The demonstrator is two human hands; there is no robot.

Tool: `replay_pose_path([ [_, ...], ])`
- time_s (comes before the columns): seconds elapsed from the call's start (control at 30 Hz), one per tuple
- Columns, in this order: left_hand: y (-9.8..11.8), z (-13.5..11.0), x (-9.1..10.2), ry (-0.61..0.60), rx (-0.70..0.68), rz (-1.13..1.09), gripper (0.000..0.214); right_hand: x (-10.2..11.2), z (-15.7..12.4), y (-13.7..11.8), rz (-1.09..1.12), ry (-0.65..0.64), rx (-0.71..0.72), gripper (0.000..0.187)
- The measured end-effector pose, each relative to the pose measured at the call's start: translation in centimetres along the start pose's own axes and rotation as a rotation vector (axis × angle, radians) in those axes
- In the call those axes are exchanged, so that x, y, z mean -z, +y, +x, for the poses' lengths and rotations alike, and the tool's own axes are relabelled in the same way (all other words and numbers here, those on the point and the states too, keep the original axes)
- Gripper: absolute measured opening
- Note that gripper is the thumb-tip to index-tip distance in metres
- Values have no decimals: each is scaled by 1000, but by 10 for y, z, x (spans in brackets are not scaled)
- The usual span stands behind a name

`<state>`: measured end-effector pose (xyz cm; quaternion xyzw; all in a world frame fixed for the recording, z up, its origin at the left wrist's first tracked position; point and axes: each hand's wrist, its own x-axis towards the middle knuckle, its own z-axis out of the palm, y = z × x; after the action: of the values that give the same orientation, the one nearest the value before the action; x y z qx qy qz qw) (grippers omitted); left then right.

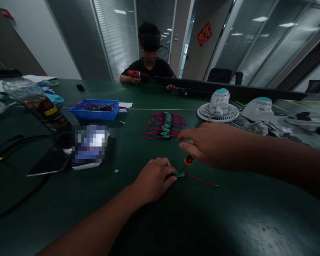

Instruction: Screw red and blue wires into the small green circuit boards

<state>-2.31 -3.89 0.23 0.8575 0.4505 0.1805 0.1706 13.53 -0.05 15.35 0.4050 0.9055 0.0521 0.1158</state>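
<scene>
My left hand (154, 179) rests on the dark green table (202, 220), fingers curled and pinching a small green circuit board (180, 174) whose red wire (202, 180) trails to the right. My right hand (206, 145) hovers just above and to the right of it, closed round a red-and-black handled tool (189, 160) whose tip points down toward the board. Just beyond my right hand lies a pile of several similar boards with red wires (164, 125).
A blue tray of wired boards (94, 109) sits at the back left, with a plastic bottle (37, 103), a phone (49, 160) and black cables at left. White fan parts (219, 106) lie at right. A person across the table holds a red tool (134, 74).
</scene>
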Motion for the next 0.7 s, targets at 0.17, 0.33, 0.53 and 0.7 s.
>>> replay_pose_path([
  [0.17,2,0,3,-18,17,-2,20,-2,1,2,45,2,10,38],
  [0.33,2,0,2,-3,8,-3,21,0,0,2,73,-10,11,47],
  [0.53,1,0,1,-9,15,-5,20,0,-1,3,109,-15,6,50],
  [0.7,2,0,2,-9,19,-7,20,5,-2,1,121,-36,-12,50],
])
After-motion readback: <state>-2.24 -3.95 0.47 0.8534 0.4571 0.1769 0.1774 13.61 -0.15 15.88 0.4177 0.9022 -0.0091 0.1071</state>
